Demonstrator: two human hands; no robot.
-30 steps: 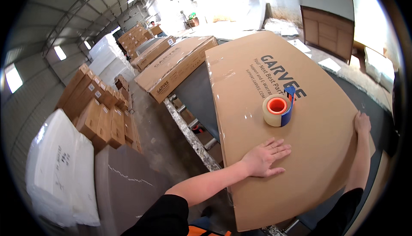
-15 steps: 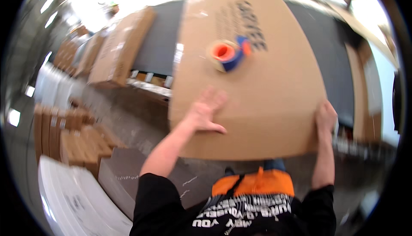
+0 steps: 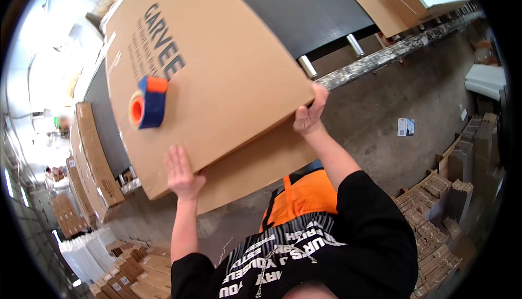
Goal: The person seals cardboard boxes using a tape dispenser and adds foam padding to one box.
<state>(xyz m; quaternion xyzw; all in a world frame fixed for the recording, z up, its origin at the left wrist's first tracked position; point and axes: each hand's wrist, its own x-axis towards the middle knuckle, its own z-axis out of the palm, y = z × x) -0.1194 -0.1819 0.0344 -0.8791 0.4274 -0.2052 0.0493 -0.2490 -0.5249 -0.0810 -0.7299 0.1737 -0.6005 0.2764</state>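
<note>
A large cardboard box (image 3: 228,76) with dark print lies in front of me on the conveyor. A flap (image 3: 266,155) juts out toward me below its near top edge. My left hand (image 3: 184,175) rests at that edge, fingers straight and close together, thumb stretched aside. At the near right corner, my right hand (image 3: 312,113) has its fingers bent around the box's edge. On top of the box, nearer the left hand, sits a blue and orange tape dispenser (image 3: 151,106) with a tape roll on it; neither hand touches it.
The dark conveyor belt (image 3: 304,11) runs behind the box, with metal rollers (image 3: 355,45) and a worn rail (image 3: 375,62). Another opened carton (image 3: 405,8) stands at the far right. Taped boxes (image 3: 92,157) stand at left; stacked flat cardboard (image 3: 432,217) lies at lower right.
My view has turned, and the box appears tilted and farther left. My left hand has gone from the top surface to the near edge. The near flap now shows apart from the top.
</note>
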